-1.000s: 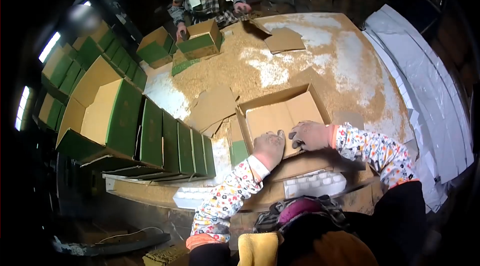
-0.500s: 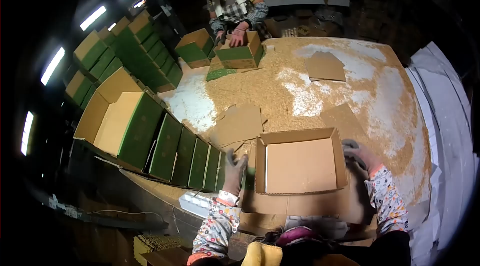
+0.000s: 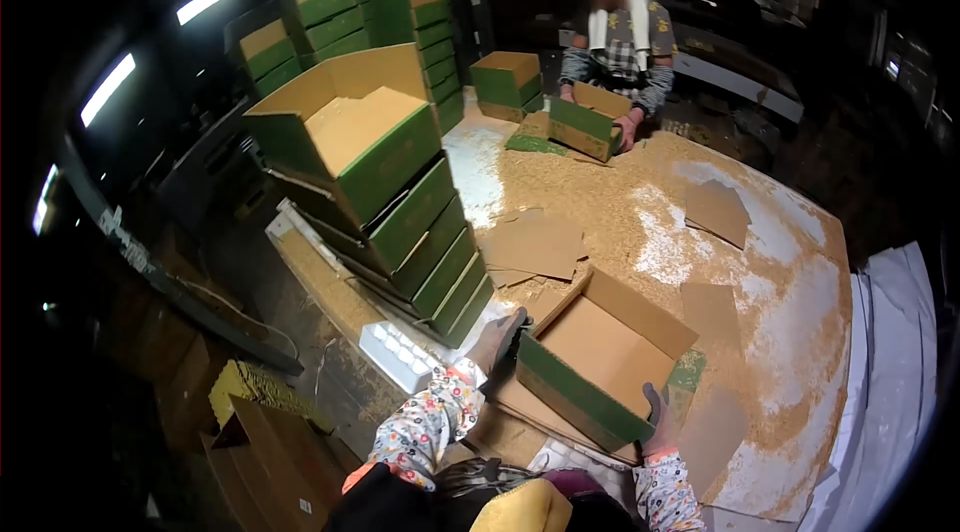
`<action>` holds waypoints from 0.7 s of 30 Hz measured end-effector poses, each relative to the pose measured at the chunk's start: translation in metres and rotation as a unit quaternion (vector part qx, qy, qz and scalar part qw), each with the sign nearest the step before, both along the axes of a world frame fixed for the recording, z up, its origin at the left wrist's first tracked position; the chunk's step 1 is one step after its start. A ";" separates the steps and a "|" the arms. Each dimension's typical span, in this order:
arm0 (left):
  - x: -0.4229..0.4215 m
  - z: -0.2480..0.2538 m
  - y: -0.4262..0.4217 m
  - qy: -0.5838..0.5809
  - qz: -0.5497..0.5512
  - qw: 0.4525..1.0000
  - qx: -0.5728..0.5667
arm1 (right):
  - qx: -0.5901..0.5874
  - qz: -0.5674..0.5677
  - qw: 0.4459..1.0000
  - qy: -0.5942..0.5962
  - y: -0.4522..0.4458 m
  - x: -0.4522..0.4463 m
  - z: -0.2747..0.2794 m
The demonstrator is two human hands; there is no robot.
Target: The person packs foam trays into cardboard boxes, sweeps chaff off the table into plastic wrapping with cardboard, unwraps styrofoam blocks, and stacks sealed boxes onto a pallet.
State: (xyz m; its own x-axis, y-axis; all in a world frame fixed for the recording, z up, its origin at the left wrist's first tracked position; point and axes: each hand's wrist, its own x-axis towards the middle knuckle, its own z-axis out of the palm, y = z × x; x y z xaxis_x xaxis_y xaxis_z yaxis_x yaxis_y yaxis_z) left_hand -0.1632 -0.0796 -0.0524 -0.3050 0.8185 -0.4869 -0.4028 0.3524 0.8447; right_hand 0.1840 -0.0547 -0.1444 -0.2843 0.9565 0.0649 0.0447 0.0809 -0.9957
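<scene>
An open green and brown box (image 3: 585,387) is tilted in front of me, its inside bare cardboard. My left hand (image 3: 495,340), in a grey glove, is at the box's left corner with its fingers against the side. At the right near corner my right hand (image 3: 660,422) grips the box, thumb up along the wall. Flat cardboard (image 3: 515,407) lies under the box. To the left rises a tall stack of green boxes (image 3: 430,242). Loose cardboard pieces (image 3: 535,244) lie beyond my left hand.
Across the sawdust-covered table (image 3: 610,202) a person (image 3: 625,42) holds another green box (image 3: 583,124). White egg-type trays (image 3: 398,354) sit at the near edge. White sheets (image 3: 895,332) hang at the right. More box stacks (image 3: 330,17) stand at the back left.
The view has swung left. The box has turned and tilted, so its green outer side shows, and both my hands have closed on it. The other person's box has been turned too.
</scene>
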 end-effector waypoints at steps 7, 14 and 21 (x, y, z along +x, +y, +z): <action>-0.190 0.252 -0.108 0.750 0.332 0.467 0.330 | -0.135 0.103 0.887 0.429 0.022 -0.051 0.108; -0.426 0.223 -0.051 0.224 0.098 0.860 0.447 | 0.053 0.190 0.905 0.378 0.106 -0.209 0.339; -0.385 0.202 -0.022 0.505 0.295 0.651 0.483 | -0.058 0.209 0.976 0.019 0.055 -0.446 0.440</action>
State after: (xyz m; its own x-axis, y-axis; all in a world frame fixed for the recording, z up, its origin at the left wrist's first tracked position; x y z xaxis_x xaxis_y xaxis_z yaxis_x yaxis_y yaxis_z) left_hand -0.5480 -0.1016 0.1492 -0.4711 0.1885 0.8617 0.7061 -0.5049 0.4965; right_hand -0.2617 0.0007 0.2957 -0.6503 0.7595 -0.0180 -0.0060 -0.0289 -0.9996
